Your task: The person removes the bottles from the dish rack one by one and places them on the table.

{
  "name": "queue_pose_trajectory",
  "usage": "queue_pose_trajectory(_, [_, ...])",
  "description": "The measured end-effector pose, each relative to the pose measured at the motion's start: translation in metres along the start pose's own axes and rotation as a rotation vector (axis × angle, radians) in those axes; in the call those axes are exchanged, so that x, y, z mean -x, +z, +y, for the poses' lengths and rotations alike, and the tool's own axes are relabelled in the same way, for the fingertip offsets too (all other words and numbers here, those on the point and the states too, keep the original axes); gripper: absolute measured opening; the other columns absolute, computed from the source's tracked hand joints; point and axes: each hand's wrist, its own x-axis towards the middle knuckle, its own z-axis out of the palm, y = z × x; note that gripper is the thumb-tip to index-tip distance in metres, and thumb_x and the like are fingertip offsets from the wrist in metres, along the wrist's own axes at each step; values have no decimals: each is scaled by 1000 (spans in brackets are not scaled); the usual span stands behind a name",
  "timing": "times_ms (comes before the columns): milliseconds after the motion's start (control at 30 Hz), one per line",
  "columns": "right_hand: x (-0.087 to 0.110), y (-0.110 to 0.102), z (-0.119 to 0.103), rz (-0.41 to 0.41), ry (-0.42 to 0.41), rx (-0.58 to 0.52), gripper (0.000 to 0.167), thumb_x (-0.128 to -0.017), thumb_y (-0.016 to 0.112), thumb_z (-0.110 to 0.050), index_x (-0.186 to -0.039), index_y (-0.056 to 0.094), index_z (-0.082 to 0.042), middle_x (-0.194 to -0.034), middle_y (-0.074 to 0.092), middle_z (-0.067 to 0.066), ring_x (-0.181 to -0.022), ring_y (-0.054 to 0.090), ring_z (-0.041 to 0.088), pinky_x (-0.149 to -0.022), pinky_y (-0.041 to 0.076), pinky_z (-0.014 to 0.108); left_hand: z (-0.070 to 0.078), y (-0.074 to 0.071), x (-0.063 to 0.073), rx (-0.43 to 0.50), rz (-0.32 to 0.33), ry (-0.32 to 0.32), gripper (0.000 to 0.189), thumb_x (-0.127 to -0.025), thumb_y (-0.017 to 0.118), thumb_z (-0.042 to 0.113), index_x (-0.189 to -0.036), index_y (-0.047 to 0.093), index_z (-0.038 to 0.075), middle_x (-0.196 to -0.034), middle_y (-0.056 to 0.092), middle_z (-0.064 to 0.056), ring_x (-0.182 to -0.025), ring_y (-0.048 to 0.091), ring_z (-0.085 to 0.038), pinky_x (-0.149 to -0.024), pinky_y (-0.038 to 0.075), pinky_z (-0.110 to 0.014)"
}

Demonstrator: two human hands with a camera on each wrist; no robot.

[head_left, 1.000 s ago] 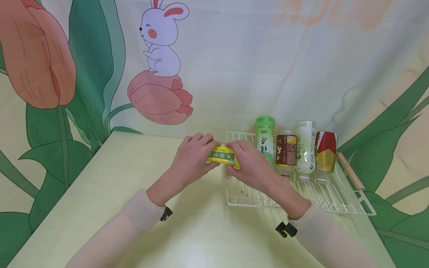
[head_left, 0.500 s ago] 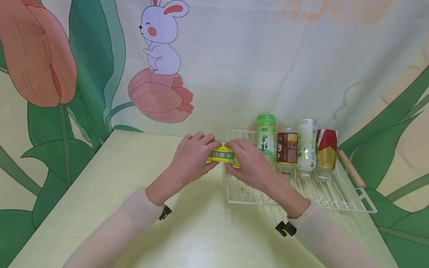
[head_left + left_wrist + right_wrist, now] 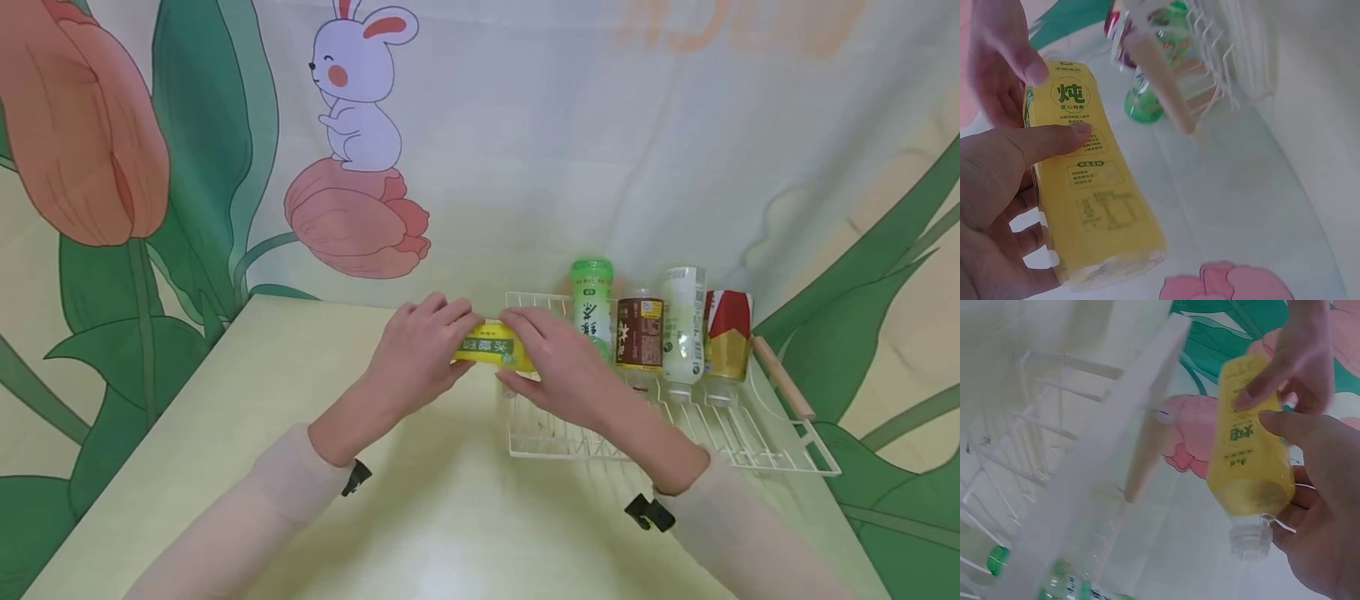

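Observation:
A drink bottle (image 3: 487, 343) with a yellow label and a green printed panel lies sideways between both hands, above the table. Its flat base shows in the left wrist view and its clear cap in the right wrist view. My left hand (image 3: 420, 354) grips the base half, thumb across the label (image 3: 1094, 187) and fingers curled beneath. At the neck half, my right hand (image 3: 570, 367) holds the bottle between thumb and fingers. In the right wrist view that thumb lies over the yellow label (image 3: 1244, 450), close to the left thumb.
A white wire rack (image 3: 555, 456) with wooden handles (image 3: 783, 379) stands on the table at the right. Laid in it are a green bottle (image 3: 592, 292), a brown-labelled one (image 3: 640, 333), a pale one (image 3: 682, 325) and a red-and-gold one (image 3: 727, 333). Behind hangs a printed curtain (image 3: 525, 167).
Both hands and the bottle have shifted slightly left. The right thumb has dropped a little below the bottle's lower edge in the head view. The rack's bottles stay as they were.

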Motion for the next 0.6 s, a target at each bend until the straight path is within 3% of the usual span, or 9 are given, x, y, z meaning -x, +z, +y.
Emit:
queue_pose_trajectory(167, [7,-31,-8,130,-56,-62,84,-90,87,-27,-157,44,1,-163,44,13,-147,46,32,-116,45,47,-18,-18,1,76,0,-95,53,-78,98,25,-123,73,12,-113,68,-1,-99,60,-24,-73,60,-37])
queue_pose_trajectory(267, [11,-51,-11,230,-85,-88,89,-87,88,-23,-159,41,1,-164,44,13,-148,46,31,-114,48,49,-34,-26,6,120,7,-157,55,-79,97,25,-125,71,11,-118,67,-3,-105,60,-25,-72,62,-40])
queue_pose_trajectory(367, [17,-67,-9,281,-65,-86,89,-86,89,-21,-159,43,0,-161,47,14,-146,48,31,-109,51,52,-53,-31,12,187,33,-226,60,-82,94,24,-134,66,13,-126,65,-5,-111,61,-27,-74,63,-47])
queue_pose_trajectory(433, [20,-74,-5,295,-30,-85,90,-86,89,-21,-160,42,-2,-160,48,13,-145,49,31,-107,53,52,-67,-35,16,246,65,-285,60,-85,91,21,-137,63,13,-130,64,-7,-113,61,-31,-78,62,-52])
queue_pose_trajectory(533, [24,-80,4,311,28,-100,91,-86,89,-18,-162,41,-8,-159,49,12,-126,59,26,-87,61,40,-90,-40,23,351,144,-367,59,-88,87,15,-140,59,12,-129,62,-11,-115,58,-33,-88,59,-59])
queue_pose_trajectory(600, [26,-81,13,336,51,-122,90,-86,89,-16,-163,41,-10,-159,50,11,-126,60,25,-89,60,37,-105,-41,27,412,213,-419,58,-89,85,11,-140,58,8,-127,61,-13,-116,57,-34,-92,56,-61])
